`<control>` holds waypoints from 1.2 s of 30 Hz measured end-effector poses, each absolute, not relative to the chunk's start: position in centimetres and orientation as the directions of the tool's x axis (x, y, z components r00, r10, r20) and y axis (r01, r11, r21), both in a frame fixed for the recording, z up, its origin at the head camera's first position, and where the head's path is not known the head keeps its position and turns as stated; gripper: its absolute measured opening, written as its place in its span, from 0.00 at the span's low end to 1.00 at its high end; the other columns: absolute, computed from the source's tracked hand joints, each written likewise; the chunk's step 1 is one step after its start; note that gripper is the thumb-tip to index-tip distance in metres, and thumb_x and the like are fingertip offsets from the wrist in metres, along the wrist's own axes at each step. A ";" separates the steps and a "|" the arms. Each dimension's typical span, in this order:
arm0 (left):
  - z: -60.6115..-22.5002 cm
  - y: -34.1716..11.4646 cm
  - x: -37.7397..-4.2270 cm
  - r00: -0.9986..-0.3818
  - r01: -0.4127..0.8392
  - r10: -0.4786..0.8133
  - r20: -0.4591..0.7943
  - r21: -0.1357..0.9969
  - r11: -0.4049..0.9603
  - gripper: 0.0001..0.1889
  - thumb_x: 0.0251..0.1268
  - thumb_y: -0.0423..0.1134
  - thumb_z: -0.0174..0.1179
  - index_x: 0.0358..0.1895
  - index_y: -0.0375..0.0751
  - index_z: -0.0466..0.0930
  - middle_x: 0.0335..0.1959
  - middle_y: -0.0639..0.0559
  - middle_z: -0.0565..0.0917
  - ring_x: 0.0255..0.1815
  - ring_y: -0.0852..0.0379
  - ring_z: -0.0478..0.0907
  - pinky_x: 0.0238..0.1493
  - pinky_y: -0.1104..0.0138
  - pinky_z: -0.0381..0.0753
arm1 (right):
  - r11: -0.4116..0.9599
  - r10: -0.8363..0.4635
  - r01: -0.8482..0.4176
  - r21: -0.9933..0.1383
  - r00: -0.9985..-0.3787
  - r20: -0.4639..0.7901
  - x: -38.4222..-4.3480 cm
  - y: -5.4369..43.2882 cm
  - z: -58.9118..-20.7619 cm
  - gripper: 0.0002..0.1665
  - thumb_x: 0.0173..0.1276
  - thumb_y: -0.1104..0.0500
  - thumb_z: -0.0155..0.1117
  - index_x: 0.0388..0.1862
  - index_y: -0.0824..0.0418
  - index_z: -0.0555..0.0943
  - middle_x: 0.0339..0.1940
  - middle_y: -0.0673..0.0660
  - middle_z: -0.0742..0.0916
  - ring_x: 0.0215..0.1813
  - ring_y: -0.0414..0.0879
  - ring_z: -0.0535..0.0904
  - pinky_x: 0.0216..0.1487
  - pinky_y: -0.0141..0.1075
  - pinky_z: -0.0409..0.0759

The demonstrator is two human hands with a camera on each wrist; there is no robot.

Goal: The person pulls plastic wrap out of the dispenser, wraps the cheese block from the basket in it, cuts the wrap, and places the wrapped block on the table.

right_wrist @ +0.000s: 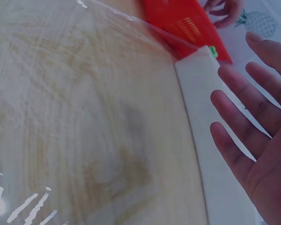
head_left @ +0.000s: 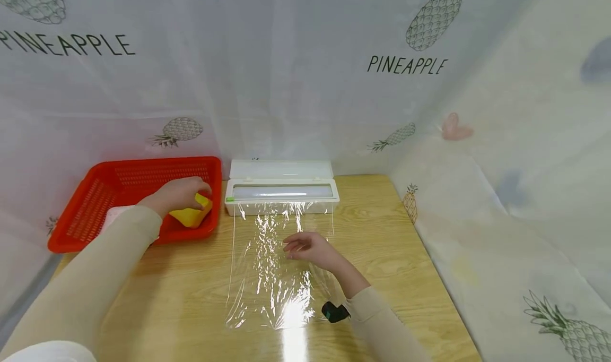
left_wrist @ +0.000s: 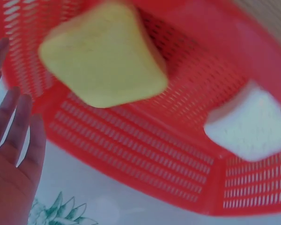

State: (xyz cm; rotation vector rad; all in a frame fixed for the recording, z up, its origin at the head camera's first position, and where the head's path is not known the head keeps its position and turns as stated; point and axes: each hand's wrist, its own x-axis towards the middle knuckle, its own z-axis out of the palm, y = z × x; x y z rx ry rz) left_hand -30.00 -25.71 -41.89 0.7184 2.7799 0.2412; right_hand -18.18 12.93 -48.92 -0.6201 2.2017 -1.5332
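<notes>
Yellow block (head_left: 192, 217): inside red basket (head_left: 119, 170), at its right end. Looks light and soft, perhaps spongy; should squash before it slips or breaks. Best grip, I judge: thumb and fingers across opposite sides, little pressure.

Left hand (head_left: 177, 193): over the basket's right end, above the block; fingers spread, nearly straight, gripping nothing. Contact uncertain.

Pale block (left_wrist: 250, 124): in the basket's left part.

Right of basket: white box (head_left: 280, 181), lid up; clear film (head_left: 258, 277) drawn from it across wooden table (head_left: 382, 234). Film seems thin, slick, crease-prone; take by the edges.

Right hand (head_left: 310, 248): right of basket, over film, fingers apart, holding nothing.
</notes>
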 end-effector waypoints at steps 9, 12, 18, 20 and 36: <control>-44.4 -26.1 -32.3 -0.836 0.441 0.472 -0.280 0.169 0.881 0.24 0.51 0.38 0.74 0.54 0.38 0.81 0.55 0.35 0.78 0.58 0.35 0.71 0.57 0.41 0.71 | 0.313 -0.479 -0.053 -0.948 -0.871 -0.110 -17.1 13.0 -51.1 0.23 0.64 0.63 0.68 0.57 0.70 0.78 0.44 0.56 0.87 0.43 0.45 0.81 0.47 0.37 0.80; -45.0 -26.1 -32.6 -0.833 0.456 0.478 -0.280 0.141 0.879 0.26 0.50 0.36 0.74 0.55 0.37 0.80 0.56 0.32 0.77 0.59 0.33 0.71 0.57 0.41 0.71 | 0.304 -0.474 -0.043 -0.952 -0.873 -0.112 -16.9 13.1 -51.5 0.23 0.64 0.63 0.68 0.57 0.71 0.78 0.44 0.57 0.87 0.44 0.44 0.81 0.47 0.36 0.80; -46.0 -26.1 -32.8 -0.828 0.488 0.489 -0.276 0.075 0.869 0.28 0.48 0.33 0.75 0.56 0.35 0.79 0.59 0.27 0.73 0.61 0.30 0.69 0.58 0.41 0.70 | 0.286 -0.481 -0.049 -0.957 -0.871 -0.099 -16.6 13.1 -51.3 0.21 0.65 0.66 0.66 0.56 0.73 0.77 0.46 0.64 0.86 0.43 0.44 0.82 0.46 0.35 0.80; -46.1 -26.1 -32.7 -0.823 0.497 0.497 -0.275 0.076 0.865 0.27 0.48 0.32 0.74 0.55 0.35 0.80 0.58 0.27 0.74 0.60 0.30 0.70 0.58 0.41 0.70 | 0.277 -0.486 -0.048 -0.960 -0.869 -0.097 -16.4 13.0 -50.4 0.20 0.65 0.67 0.65 0.55 0.73 0.78 0.46 0.66 0.85 0.43 0.45 0.82 0.46 0.34 0.80; -40.9 -28.4 -30.9 -0.858 0.485 0.492 -0.150 0.086 0.871 0.18 0.47 0.37 0.76 0.42 0.49 0.79 0.37 0.53 0.78 0.38 0.50 0.73 0.42 0.50 0.80 | 0.279 -0.498 -0.136 -0.951 -0.867 -0.022 -16.0 12.0 -44.9 0.19 0.66 0.69 0.64 0.55 0.73 0.78 0.47 0.70 0.84 0.49 0.58 0.81 0.52 0.37 0.77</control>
